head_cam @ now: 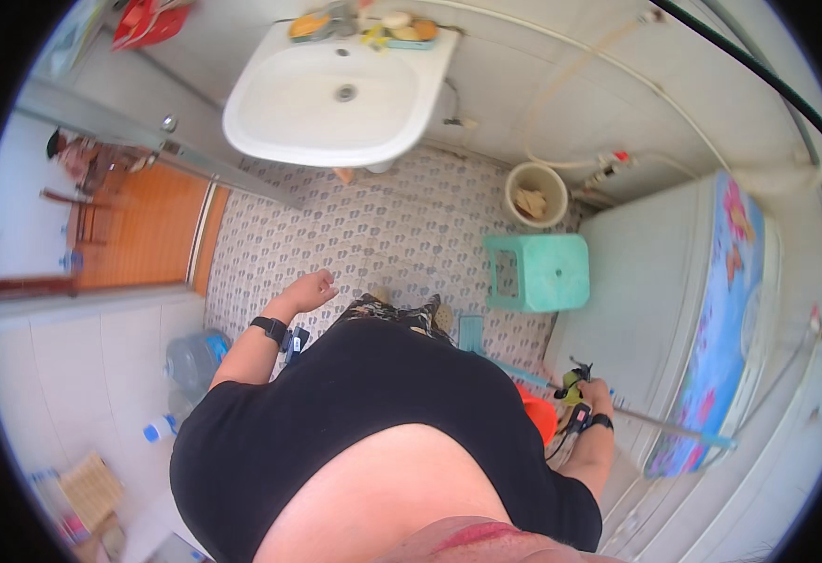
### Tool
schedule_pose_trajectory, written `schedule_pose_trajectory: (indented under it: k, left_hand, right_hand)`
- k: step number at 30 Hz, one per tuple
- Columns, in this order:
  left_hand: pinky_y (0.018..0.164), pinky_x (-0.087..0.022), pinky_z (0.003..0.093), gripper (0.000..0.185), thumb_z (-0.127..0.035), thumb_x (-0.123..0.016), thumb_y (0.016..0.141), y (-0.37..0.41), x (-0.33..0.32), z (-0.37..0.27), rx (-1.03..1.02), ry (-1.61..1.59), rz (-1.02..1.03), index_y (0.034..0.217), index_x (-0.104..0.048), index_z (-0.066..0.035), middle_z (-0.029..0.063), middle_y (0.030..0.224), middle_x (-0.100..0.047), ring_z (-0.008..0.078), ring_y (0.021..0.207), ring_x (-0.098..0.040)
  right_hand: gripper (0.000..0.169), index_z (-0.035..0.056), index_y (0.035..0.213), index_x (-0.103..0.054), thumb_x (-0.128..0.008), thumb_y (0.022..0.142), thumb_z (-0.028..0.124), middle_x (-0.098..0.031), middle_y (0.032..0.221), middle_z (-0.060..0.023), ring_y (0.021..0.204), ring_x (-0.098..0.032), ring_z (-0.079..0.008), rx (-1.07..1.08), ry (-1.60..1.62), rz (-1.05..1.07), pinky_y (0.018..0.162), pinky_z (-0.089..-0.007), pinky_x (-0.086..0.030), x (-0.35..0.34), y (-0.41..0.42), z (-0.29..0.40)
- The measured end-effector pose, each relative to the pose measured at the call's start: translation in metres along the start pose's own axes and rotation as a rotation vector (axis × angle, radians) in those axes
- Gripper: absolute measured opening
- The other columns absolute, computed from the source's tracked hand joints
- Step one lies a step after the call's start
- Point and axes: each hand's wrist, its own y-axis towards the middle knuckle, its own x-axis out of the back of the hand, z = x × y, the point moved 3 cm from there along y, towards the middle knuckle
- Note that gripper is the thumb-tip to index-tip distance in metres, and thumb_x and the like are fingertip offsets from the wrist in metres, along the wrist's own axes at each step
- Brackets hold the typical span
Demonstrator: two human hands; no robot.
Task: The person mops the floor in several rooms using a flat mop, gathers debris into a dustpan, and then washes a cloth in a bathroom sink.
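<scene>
My left hand (310, 291) hangs to my left above the patterned floor, fingers loosely curled and apart, holding nothing. At my right side, my right hand (596, 391) is closed around the long pole (657, 420) of a floor-cleaning tool. Its light-blue flat head (471, 332) is down by my feet, and the pole slants up past the hand to a blue end. A yellow-green and black object (574, 386), too blurred to name, sits right against the right-hand fingers. Beneath it, partly hidden by my body, is an orange-red plastic container (539, 415).
A green plastic stool (555, 272) and a white bucket (536, 193) with cloth inside stand ahead right, beside a covered white appliance (622, 274). A washbasin (340, 105) projects ahead. Left are a large water bottle (196, 359) and a doorway, with a seated person (84, 158) beyond.
</scene>
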Motion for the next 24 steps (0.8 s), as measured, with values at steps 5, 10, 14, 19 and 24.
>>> schedule_pose_trajectory:
  k: [5,10,14,19,24]
  left_hand:
    - [0.086,-0.05,0.0325,0.039,-0.032,-0.063,0.089,-0.006,0.06,-0.018,-0.066,-0.428,-0.129,0.114,-0.056,-0.003,0.0121,0.103,-0.065,0.0218,0.097,-0.063]
    - [0.094,-0.048,0.0381,0.058,-0.037,-0.06,0.092,0.039,0.178,-0.081,-0.289,-1.121,-0.096,0.137,-0.037,-0.01,0.0135,0.129,-0.052,0.0244,0.118,-0.053]
    - [0.089,-0.051,0.0422,0.076,-0.053,-0.058,0.089,0.107,0.24,-0.091,-0.586,-1.604,0.033,0.145,-0.024,-0.014,0.0152,0.138,-0.042,0.029,0.126,-0.045]
    - [0.084,-0.054,0.0399,0.04,-0.035,-0.05,0.097,0.208,0.305,-0.038,-0.326,-1.68,-0.031,0.125,-0.048,-0.006,0.0132,0.111,-0.06,0.0233,0.097,-0.062]
    - [0.082,-0.054,0.0424,0.031,-0.026,-0.046,0.098,0.275,0.333,-0.003,0.026,-1.916,0.039,0.107,-0.057,0.001,0.0154,0.1,-0.064,0.0268,0.09,-0.064]
  right_hand:
    - [0.043,-0.0085,0.091,-0.063,-0.06,0.082,0.034,-0.066,0.081,-0.0166,0.073,-0.06,-0.025,0.355,0.446,-0.003,0.07,-0.0375,-0.046,0.096,-0.014,0.204]
    - [0.03,-0.0028,0.096,-0.064,-0.061,0.09,0.027,-0.061,0.08,0.0,0.075,-0.051,-0.0082,0.93,0.704,0.093,0.066,-0.0269,-0.043,0.18,-0.098,0.481]
    - [0.041,-0.0046,0.114,-0.059,-0.061,0.092,0.029,-0.064,0.093,-0.0042,0.083,-0.057,-0.0095,1.173,0.471,0.189,0.072,-0.0254,-0.047,0.184,-0.144,0.673]
    - [0.059,-0.0069,0.136,-0.038,-0.051,0.097,0.035,-0.06,0.113,-0.019,0.1,-0.062,-0.0278,0.972,0.984,0.364,0.083,-0.034,-0.051,0.194,-0.119,0.849]
    - [0.068,-0.0151,0.141,-0.007,-0.04,0.1,0.028,-0.04,0.133,-0.0302,0.109,-0.057,-0.041,0.716,1.704,0.693,0.09,-0.0399,-0.052,0.211,-0.061,0.965]
